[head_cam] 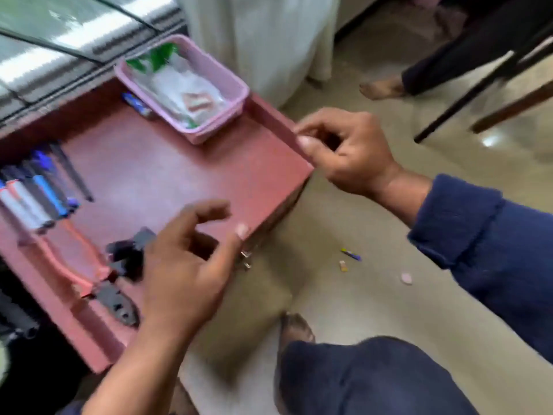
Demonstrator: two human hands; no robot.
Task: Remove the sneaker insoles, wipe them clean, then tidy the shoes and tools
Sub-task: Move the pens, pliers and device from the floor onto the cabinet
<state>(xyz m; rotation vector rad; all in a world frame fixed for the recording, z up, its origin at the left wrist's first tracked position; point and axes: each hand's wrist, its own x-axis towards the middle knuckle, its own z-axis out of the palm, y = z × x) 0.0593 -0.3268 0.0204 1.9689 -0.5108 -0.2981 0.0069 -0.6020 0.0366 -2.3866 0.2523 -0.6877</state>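
Flanking red tool tray [167, 175]: both hands, unreadable labels.

A basket [209, 85] sits in the far right corner of the tray [167, 175], with packets [179, 85] inside. Pens [39, 193] lie along the tray's left side; pliers [89, 274] lie nearer, at its front left

Red tool tray [167, 175] holds pink basket [209, 82] at 12 o'clock, pliers [86, 265] at 8 o'clock. Right hand [347, 154] touches the tray's rim; left hand [185, 265] hovers with curled fingers [209, 209].
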